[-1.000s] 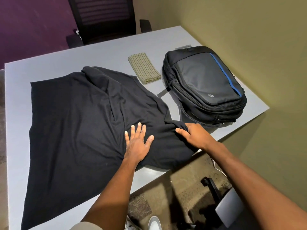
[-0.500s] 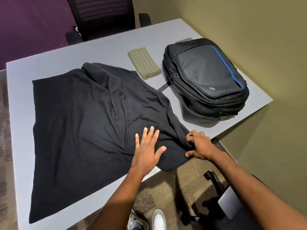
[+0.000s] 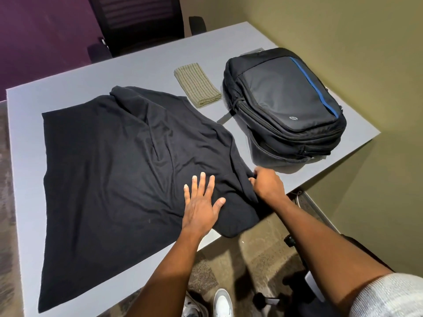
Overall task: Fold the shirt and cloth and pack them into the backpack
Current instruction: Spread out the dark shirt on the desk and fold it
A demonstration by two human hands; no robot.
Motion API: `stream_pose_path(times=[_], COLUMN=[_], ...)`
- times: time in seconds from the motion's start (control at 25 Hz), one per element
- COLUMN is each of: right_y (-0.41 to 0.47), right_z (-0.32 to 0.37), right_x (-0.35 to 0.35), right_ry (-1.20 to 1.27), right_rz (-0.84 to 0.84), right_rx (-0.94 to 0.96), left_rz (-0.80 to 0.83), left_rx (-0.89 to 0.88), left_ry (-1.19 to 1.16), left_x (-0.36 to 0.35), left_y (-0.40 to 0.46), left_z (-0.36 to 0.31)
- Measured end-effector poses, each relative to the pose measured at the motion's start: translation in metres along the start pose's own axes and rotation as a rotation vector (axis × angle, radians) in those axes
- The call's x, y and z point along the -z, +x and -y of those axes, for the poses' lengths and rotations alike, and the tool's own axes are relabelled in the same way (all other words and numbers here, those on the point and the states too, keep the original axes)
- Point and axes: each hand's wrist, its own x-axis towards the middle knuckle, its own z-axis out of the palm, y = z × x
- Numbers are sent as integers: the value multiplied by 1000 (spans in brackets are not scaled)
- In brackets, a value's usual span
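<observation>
A black shirt [image 3: 109,170] lies spread over the grey table [image 3: 160,65], one sleeve hanging off the near edge. My left hand [image 3: 201,207] presses flat on the shirt with fingers spread. At the shirt's right edge, my right hand [image 3: 267,185] grips a bunch of the fabric near the sleeve. A folded green striped cloth [image 3: 198,84] lies beyond the shirt. To its right, a black backpack [image 3: 283,104] with a blue stripe lies flat, zipped shut.
A black office chair [image 3: 137,21] stands behind the table's far side. Below the near edge are carpet, my white shoes [image 3: 220,303] and another chair's base [image 3: 295,245]. An olive wall runs close along the table's right side.
My right hand went from lying flat on the sleeve to curling round the fabric at the shirt's right edge. My left hand stayed flat on the shirt.
</observation>
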Motion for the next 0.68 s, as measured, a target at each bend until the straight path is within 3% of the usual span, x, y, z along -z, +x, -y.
stream_pose_path(times=[0.24,0.4,0.56,0.68], right_y=[-32,-67,-101,-111], right_z=[-16,-30,-47,-55], right_x=[45,63,48,35], right_ry=[89,303,433,335], right_rz=[-269,-447,-456,-406], right_rx=[-34,-90,-304,-422], left_rz=[-28,-45,-27,-4], left_rx=[27,39,44,45], left_ry=[-143,-145,-131,-140], left_x=[1,1,2,4], left_y=[2,3,3,4], left_z=[0,0,-1,-2])
